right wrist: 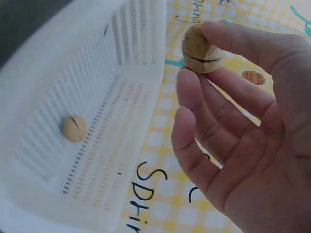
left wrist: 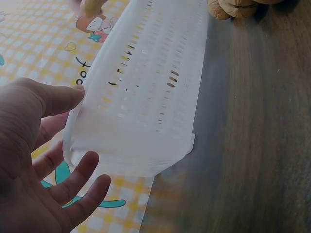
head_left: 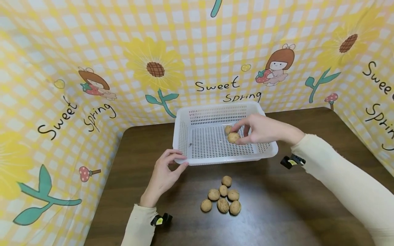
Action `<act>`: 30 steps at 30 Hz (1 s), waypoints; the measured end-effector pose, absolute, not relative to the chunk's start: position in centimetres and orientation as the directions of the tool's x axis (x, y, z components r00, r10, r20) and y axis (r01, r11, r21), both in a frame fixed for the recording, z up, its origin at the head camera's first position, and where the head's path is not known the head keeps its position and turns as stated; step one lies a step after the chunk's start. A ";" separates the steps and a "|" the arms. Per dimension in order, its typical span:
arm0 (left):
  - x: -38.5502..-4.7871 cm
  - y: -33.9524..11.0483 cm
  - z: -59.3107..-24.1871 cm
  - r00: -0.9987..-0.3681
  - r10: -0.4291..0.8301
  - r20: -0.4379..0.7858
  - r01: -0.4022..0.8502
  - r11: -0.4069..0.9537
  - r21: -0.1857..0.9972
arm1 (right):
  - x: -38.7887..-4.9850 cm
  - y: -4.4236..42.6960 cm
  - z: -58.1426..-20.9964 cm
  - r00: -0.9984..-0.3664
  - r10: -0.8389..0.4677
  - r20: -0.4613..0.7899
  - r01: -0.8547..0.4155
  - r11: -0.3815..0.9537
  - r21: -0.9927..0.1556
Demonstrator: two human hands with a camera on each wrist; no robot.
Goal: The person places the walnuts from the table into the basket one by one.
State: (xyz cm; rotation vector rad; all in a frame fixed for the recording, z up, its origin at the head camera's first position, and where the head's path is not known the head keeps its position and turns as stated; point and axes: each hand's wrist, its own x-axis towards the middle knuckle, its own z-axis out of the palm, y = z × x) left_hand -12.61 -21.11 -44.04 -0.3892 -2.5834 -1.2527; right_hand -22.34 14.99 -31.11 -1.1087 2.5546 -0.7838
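A white perforated plastic basket (head_left: 221,160) stands on the table against the patterned cloth. At its near left corner my left hand (head_left: 166,173) pinches the rim; in the left wrist view the thumb lies on the rim's one side and fingers on the other. Over the basket's right half, my right hand (head_left: 261,129) holds a walnut (right wrist: 200,51) between thumb and fingertips. Inside the basket lies one other walnut (right wrist: 74,128), partly hidden by the fingers in the head view. Several more walnuts (head_left: 223,205) lie grouped on the table in front of the basket.
The dark wooden table (head_left: 277,212) runs under everything. Yellow checked cloth (head_left: 197,41) with printed flowers and figures rises behind and at both sides. A strap with a black device (head_left: 293,161) sits at each wrist.
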 end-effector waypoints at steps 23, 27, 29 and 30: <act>-13.0 -20.8 -43.8 -0.949 0.139 0.282 0.308 0.580 0.754 | -31.9 12.4 -37.0 -0.765 -0.642 -0.054 -0.506 0.650 -0.567; -12.7 -21.0 -43.8 -0.950 0.128 0.284 0.304 0.581 0.755 | -32.6 11.3 -38.1 -0.753 -0.652 -0.082 -0.473 0.624 -0.622; -12.6 -21.0 -43.7 -0.950 0.122 0.287 0.303 0.581 0.756 | -32.7 10.8 -38.4 -0.757 -0.647 -0.090 -0.455 0.621 -0.639; -12.6 -21.1 -43.7 -0.950 0.122 0.289 0.304 0.581 0.755 | -32.8 10.6 -38.6 -0.761 -0.642 -0.096 -0.445 0.624 -0.642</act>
